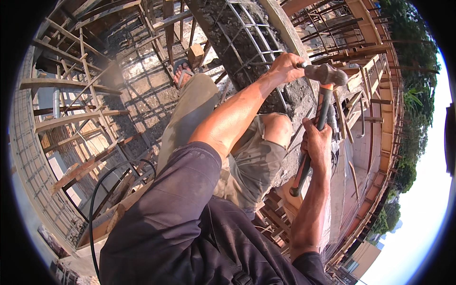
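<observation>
My right hand (317, 142) grips the dark handle of a sledge hammer (325, 76), whose grey steel head sits level with my left hand. My left hand (284, 66) is closed around a short metal chisel (301, 65), its end touching the hammer head. Both are up against a rough concrete beam (304, 97) with exposed rebar cage (247, 38). My bent knee in torn khaki trousers (256, 156) presses near the beam.
Wooden formwork and scaffolding props (80, 118) fill the left and below. My sandalled foot (183, 71) rests on timber. A black cable (102, 185) loops at lower left. More formwork and rebar (370, 52) run along the right, with trees beyond.
</observation>
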Tool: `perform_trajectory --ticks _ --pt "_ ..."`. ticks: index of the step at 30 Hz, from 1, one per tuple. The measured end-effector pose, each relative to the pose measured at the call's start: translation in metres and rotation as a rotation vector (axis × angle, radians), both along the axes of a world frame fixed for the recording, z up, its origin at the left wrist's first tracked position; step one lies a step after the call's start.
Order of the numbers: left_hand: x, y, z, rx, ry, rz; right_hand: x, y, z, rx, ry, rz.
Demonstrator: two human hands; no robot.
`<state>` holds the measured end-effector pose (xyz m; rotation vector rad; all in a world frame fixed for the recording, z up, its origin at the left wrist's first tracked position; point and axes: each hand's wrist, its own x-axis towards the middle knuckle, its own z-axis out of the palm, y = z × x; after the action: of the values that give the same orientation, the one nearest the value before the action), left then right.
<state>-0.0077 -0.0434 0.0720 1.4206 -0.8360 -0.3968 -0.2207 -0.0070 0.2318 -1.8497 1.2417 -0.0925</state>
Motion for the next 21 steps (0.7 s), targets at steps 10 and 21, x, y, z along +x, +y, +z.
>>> perform_trajectory --ticks 10,21 --pt "-0.035 0.035 -0.001 0.047 0.043 0.056 -0.042 0.039 0.023 0.224 -0.1 -0.172" --pt "-0.049 0.019 -0.012 0.006 -0.067 0.14 -0.096 0.035 0.048 0.094 -0.145 -0.412"
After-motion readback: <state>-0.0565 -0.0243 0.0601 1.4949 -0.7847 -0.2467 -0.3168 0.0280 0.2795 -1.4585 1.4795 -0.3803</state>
